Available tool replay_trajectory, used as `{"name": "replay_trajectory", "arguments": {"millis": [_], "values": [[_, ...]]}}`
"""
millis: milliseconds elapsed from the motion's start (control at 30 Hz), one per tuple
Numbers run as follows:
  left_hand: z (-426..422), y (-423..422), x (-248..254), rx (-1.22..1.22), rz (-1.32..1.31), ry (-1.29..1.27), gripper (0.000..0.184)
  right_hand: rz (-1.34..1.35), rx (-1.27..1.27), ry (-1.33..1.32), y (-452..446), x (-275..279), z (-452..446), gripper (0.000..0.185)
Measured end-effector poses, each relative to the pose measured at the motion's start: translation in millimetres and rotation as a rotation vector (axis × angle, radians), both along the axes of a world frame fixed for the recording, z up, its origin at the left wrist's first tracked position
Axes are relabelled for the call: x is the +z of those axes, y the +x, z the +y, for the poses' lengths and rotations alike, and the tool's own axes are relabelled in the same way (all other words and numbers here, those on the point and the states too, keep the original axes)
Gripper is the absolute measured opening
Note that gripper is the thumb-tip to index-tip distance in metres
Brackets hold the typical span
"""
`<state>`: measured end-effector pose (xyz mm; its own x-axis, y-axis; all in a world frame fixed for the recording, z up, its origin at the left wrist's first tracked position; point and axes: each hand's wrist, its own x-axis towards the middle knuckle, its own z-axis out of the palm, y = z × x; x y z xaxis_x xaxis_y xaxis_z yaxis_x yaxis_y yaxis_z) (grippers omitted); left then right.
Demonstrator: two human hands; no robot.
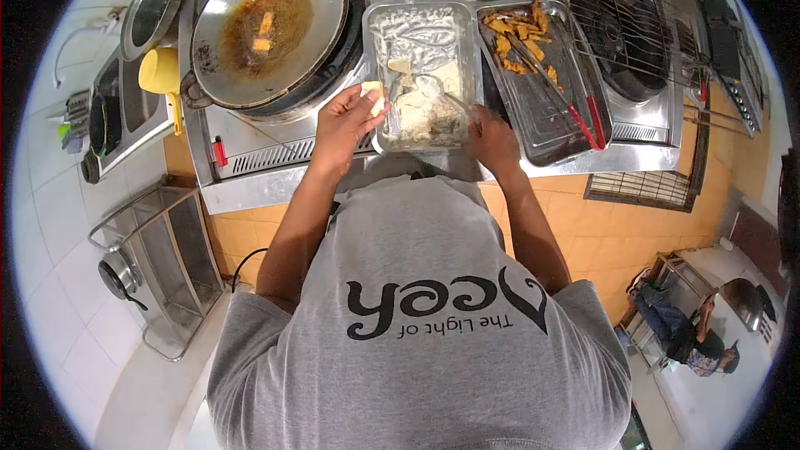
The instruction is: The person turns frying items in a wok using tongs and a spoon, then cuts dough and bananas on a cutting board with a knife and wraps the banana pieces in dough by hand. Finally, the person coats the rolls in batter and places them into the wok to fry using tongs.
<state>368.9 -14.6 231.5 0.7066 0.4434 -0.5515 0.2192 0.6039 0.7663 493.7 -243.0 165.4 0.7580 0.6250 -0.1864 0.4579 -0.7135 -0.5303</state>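
My left hand (340, 129) pinches a pale yellow slice of food (377, 98) between thumb and fingers, at the left edge of a clear rectangular tray (475, 42). My right hand (493, 142) is closed around the handle of a metal spoon (452, 100), its bowl down in the tray. Thick whitish batter (417, 112) covers the tray's bottom and smears its sides, with pale lumps in it. Whether those lumps are coated slices or plain batter, I cannot tell.
Left stands a large wok (212, 25) with brown oil and a few golden pieces (262, 43). A metal tray (542, 129) at right holds fried pieces (521, 37) and red-handled tongs (575, 117). Beyond are a grill rack (621, 0) and a yellow dipper (160, 71). Another person (687, 333) sits far right.
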Motion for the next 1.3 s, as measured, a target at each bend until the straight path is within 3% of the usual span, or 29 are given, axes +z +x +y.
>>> {"name": "replay_trajectory", "arguments": {"millis": [267,367,467,567,667,833,1000,1300], "values": [[2.9,2.1,4.6,0.035,0.024,-0.061,0.024,-0.032,0.014,0.02,5.8,10.5,-3.3,0.031],[0.4,-0.2,0.8,0.059,0.019,-0.003,0.021,-0.204,0.083,0.036,5.5,15.7,-3.1,0.033],[-3.0,0.7,-0.4,0.028,-0.023,0.104,0.018,-0.378,0.078,0.294,1.7,27.6,16.6,0.025],[-9.1,6.1,4.4,-0.017,-0.077,0.173,0.018,0.255,-0.146,0.611,-12.6,53.8,50.9,0.027],[-10.5,9.1,11.9,0.007,-0.06,0.116,0.019,0.565,-0.122,0.706,-13.3,73.9,67.1,0.031],[-11.2,3.2,19.2,0.088,-0.144,-0.139,0.021,0.558,-0.007,0.774,-16.6,70.6,72.9,0.041],[-13.9,-5.8,3.3,0.026,-0.199,-0.158,0.021,0.686,0.006,0.762,-22.1,70.2,78.1,0.043],[-15.5,-13.8,6.9,-0.111,-0.16,-0.058,0.023,1.27,-0.108,0.824,-21.8,51.7,75.4,0.033]]}}
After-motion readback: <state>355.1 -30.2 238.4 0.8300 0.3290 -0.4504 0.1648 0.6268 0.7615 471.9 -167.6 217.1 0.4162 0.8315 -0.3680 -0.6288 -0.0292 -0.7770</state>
